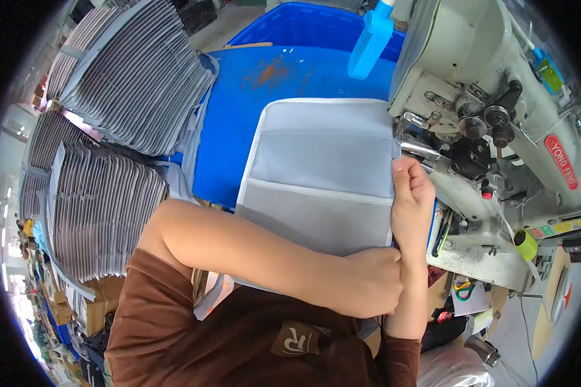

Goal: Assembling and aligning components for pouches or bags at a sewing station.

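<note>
A grey fabric panel (323,155) with pale edge binding and a mesh pocket across its lower part lies in front of me, its right edge beside the sewing machine (458,71). High on that edge, my right hand (413,197) is closed, pinching the border close to the machine's metal arm. My left forearm crosses over the lower part of the panel. At its end my left hand (371,280) is closed in a fist at the panel's lower right edge, against my right wrist. The panel's bottom is partly hidden behind my left arm.
Tall stacks of grey panels (135,77) stand at the left. The blue work surface (229,155) lies under the panel, with a blue crate (290,22) behind. A light blue plastic holder (371,42) hangs at the top. Scissors (463,291) and a yellow-green cup (526,245) are at the right.
</note>
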Demonstrator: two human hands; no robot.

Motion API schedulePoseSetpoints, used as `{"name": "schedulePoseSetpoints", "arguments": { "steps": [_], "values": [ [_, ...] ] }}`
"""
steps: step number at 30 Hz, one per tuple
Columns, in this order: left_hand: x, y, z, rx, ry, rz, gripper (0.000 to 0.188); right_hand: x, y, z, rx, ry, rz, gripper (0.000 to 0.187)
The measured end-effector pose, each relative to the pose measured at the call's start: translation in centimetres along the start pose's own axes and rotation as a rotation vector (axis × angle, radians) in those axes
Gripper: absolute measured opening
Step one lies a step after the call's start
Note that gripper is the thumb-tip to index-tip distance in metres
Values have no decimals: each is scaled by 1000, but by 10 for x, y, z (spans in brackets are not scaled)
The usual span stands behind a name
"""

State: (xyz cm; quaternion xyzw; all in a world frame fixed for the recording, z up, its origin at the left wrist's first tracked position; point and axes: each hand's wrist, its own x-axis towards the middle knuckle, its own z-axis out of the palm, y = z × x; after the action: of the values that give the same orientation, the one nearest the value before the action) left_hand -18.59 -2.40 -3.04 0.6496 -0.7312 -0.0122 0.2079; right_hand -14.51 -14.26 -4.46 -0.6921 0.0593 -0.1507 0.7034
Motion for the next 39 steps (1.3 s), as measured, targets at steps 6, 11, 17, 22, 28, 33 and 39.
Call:
{"name": "schedulePoseSetpoints", "arguments": {
  "steps": [6,11,17,22,28,33,39],
  "values": [
    [-38,-6,-58,-2,158,-199,35,0,-7,3,204,-19,92,23],
    [-134,-63,-30,-30,920,-1193,61,-3,-9,5,182,29,82,22],
    [-176,-59,-28,-1181,959,-1237,43,-12,-18,10,40,84,44,22],
    [-167,-52,-63,-1271,1156,-973,41,-11,-16,12,182,104,98,24],
    [-167,-57,-79,-1335,1158,-958,45,-8,-20,15,228,121,118,19],
    [-161,-56,-86,-1358,1207,-910,48,-13,-20,-4,124,75,166,21],
    [-159,-57,-89,-1362,1224,-931,49,-42,-43,-50,-26,413,-74,31]
  ]
}}
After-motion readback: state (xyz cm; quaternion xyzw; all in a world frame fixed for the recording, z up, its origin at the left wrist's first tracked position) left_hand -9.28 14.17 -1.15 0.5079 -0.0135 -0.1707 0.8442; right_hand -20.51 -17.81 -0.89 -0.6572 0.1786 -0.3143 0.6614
